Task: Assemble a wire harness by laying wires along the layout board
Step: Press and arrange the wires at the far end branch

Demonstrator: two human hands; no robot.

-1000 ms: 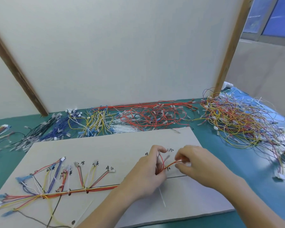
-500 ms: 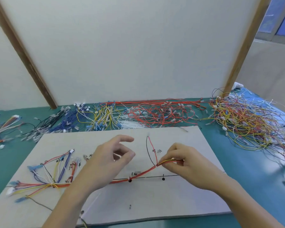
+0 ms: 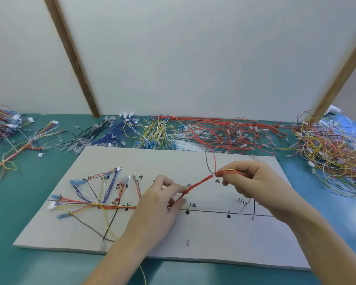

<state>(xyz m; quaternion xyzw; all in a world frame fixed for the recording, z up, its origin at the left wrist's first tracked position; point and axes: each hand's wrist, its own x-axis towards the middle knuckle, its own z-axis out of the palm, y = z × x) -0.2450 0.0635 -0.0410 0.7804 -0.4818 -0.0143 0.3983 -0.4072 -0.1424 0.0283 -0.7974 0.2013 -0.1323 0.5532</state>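
From my head camera, half a second on, my left hand (image 3: 162, 204) has dropped from hovering open above the layout board (image 3: 203, 239) and now pinches the wire bundle (image 3: 195, 185) near its lower end, while my right hand (image 3: 253, 182) has lifted slightly and keeps its pinch on the upper end. The bundle, mostly red with yellow strands, stretches taut between my hands, its long axis slanting from low beside my left fingers up and rightward to my right fingertips, raised just off the board. Above my right hand a red and a dark wire loop (image 3: 211, 161) rises from the pinch point. Left of my left hand the finished branches (image 3: 97, 194) fan out flat on the board. Beyond both hands, loose wire piles (image 3: 224, 134) line the green worktop (image 3: 39, 264); whether the bundle touches the drawn line under my left palm I can't quite tell.
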